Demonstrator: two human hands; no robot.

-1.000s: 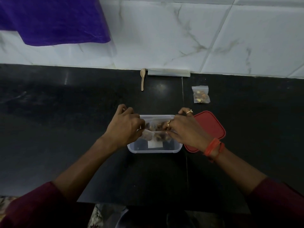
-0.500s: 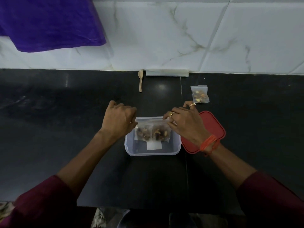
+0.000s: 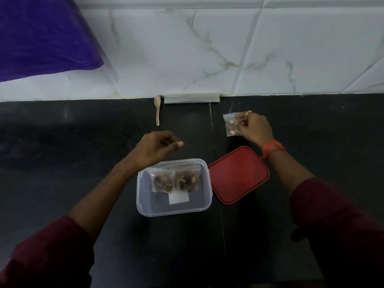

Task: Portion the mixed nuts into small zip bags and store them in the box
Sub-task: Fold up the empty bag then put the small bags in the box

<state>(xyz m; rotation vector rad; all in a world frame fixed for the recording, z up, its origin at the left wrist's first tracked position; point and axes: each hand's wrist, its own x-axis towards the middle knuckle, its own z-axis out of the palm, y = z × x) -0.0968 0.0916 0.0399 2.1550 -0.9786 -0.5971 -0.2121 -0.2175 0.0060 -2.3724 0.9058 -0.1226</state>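
A clear plastic box (image 3: 204,204) stands on the black counter with two small zip bags of mixed nuts side by side inside, the left bag (image 3: 162,180) and the right bag (image 3: 187,178). A third zip bag of nuts (image 3: 230,125) lies on the counter beyond the red lid (image 3: 238,175). My right hand (image 3: 254,127) rests on that third bag, fingers pinching its right edge. My left hand (image 3: 154,146) hovers just behind the box's back left corner, loosely curled and holding nothing.
A small wooden spoon (image 3: 158,110) lies near the white marble wall. A pale flat strip (image 3: 191,98) sits at the wall's foot. Purple cloth (image 3: 41,36) hangs at the top left. The counter's front edge runs along the bottom.
Both hands have left the box, with two bags now lying in it. My right hand moved back and right to the third bag; my left hand lifted away behind the box.
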